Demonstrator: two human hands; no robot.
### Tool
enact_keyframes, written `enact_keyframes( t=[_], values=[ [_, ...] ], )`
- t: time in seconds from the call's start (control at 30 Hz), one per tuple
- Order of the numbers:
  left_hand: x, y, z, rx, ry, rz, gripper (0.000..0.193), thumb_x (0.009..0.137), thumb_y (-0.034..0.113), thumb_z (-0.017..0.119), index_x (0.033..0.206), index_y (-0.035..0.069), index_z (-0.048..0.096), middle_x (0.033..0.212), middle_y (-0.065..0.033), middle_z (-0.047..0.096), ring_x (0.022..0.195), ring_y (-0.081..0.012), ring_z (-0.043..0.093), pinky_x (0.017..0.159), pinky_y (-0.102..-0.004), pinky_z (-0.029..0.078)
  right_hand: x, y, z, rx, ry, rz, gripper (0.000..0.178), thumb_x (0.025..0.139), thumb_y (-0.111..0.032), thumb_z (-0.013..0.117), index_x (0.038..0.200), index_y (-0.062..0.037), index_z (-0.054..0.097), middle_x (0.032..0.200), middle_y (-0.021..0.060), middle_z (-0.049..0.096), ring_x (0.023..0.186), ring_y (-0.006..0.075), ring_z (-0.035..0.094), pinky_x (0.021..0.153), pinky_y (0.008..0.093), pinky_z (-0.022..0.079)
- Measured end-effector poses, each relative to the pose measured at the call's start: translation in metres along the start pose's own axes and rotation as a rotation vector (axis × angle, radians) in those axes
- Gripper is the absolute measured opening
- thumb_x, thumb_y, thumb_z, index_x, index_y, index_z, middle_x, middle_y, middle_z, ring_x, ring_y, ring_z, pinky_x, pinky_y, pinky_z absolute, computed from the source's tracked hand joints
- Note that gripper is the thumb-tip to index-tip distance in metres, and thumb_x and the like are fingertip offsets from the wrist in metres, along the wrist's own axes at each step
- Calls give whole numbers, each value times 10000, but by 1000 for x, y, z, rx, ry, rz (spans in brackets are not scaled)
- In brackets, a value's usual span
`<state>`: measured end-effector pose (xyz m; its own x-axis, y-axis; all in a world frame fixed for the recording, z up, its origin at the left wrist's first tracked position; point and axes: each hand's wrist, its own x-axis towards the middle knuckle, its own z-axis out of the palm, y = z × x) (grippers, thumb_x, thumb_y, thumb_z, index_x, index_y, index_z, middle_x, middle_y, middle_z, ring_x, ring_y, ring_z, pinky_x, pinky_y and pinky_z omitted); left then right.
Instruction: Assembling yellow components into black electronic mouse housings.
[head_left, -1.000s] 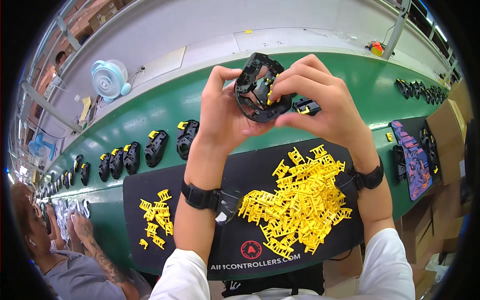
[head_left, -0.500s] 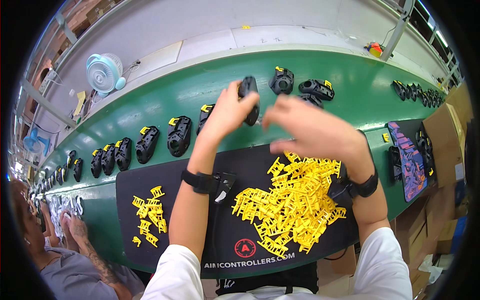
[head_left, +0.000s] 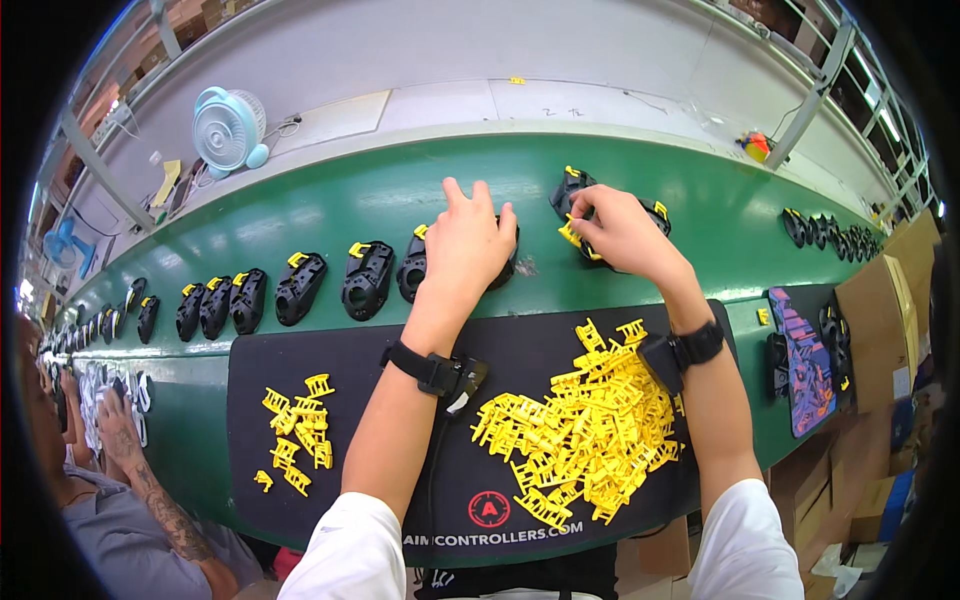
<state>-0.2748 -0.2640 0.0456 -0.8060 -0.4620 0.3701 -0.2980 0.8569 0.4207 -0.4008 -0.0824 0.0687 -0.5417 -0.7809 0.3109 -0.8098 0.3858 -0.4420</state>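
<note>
My left hand (head_left: 466, 240), fingers spread, hovers over or rests against a black plastic shell (head_left: 508, 268) standing at the end of a row; the hand mostly hides that shell. Beside it stands another black shell (head_left: 412, 272) with a yellow clip. To the right, my right hand (head_left: 622, 232) pinches a small ladder-shaped yellow clip (head_left: 569, 233) at its fingertips, close to a black shell (head_left: 570, 188) topped with yellow. More shells lie partly hidden behind that hand. A big pile of yellow clips (head_left: 590, 430) lies on the black mat (head_left: 390, 520) between my forearms.
A smaller group of yellow clips (head_left: 300, 430) lies at the mat's left. Black shells (head_left: 248, 300) line the green table (head_left: 420, 165) leftward; others (head_left: 830, 232) stand far right. A patterned panel (head_left: 800, 360), cardboard box (head_left: 880, 310) and fan (head_left: 228, 130) are around. A co-worker (head_left: 140, 500) sits left.
My left hand has lowered the black shell it held onto the table and opened its fingers. My right hand, blurred before, has moved right and now pinches a yellow clip. The view has shifted slightly.
</note>
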Motion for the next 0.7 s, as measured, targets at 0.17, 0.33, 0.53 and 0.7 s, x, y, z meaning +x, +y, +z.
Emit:
enact_keyframes(
  t=[0.17,0.33,0.53,0.7],
  values=[
    [6,-10,-7,-187,-96,-115,392,941,325,593,1205,37,620,1214,-236,562,1045,-432,635,914,-505,517,28,21,31,-206,-222,155,144,873,-114,644,932,11,685,906,216,702,845,387,674,770,428,538],
    [10,-21,0,-302,-51,-123,477,925,341,638,1254,-2,591,1184,-245,572,1126,-415,596,958,-468,499,30,7,7,132,-17,120,191,924,-163,666,993,15,682,904,144,718,848,261,684,764,363,535],
    [14,-8,-5,-1430,-296,-212,550,923,321,724,1329,-6,548,1225,-187,633,1103,-295,654,977,-410,525,5,-32,-50,1221,-121,209,178,1033,-219,600,1153,-90,622,1066,-13,651,900,29,563,716,202,443],
    [12,6,-4,-1930,-147,-271,298,945,230,644,1163,37,584,1168,-129,659,1066,-272,679,947,-478,551,-6,-49,-48,1229,174,230,168,1036,-215,598,1175,-124,576,982,-17,613,851,31,559,670,194,413]
  ],
)
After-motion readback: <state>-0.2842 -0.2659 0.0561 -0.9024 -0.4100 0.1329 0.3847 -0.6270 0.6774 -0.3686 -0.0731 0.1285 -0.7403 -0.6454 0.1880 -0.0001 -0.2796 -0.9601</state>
